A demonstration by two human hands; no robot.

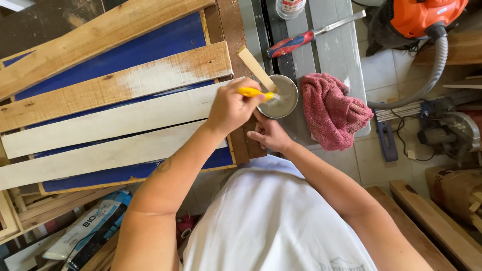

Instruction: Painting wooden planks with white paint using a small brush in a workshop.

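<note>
My left hand point(230, 106) grips a yellow-handled brush point(255, 93) whose tip dips into a small round tin point(282, 95) of whitish paint. A flat wooden stir stick point(256, 67) leans out of that tin. My right hand point(267, 134) rests just below the tin, fingers touching its lower edge, holding nothing else. To the left lie several wooden planks point(110, 120) over a blue board point(150, 42); the lower ones are whitewashed, the upper ones bare wood.
A pink rag point(331, 110) lies right of the tin on a grey bench top point(341, 50). A red-and-blue-handled screwdriver point(293, 42) lies behind. An orange vacuum point(427, 17) with grey hose point(432, 75) and power tools point(452, 133) sit at right.
</note>
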